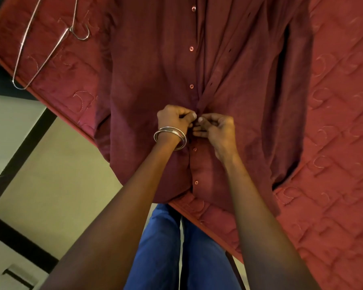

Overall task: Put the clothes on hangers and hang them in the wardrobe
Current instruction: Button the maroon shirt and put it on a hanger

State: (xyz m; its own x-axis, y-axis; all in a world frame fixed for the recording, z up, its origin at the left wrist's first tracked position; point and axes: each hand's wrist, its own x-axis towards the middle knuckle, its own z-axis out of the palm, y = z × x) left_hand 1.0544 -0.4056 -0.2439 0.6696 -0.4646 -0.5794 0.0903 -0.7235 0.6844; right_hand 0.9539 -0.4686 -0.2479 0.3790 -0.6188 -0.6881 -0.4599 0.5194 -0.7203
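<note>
Blue trousers (166,248) nearest. Left hand (174,118), bangles (170,137) on wrist, and right hand (215,129) both pinch shirt (145,91) front at button line. Shirt flat on red mattress (340,122). Wire hanger (40,49) far left, apart from shirt.

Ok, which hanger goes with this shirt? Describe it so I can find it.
Start from the red quilted mattress where the maroon shirt lies spread. Look past the shirt's edge toward the mattress's far left corner: the wire hanger lies there flat, hook toward the shirt. It is the only thin, silvery metal thing on the bedding.
</note>
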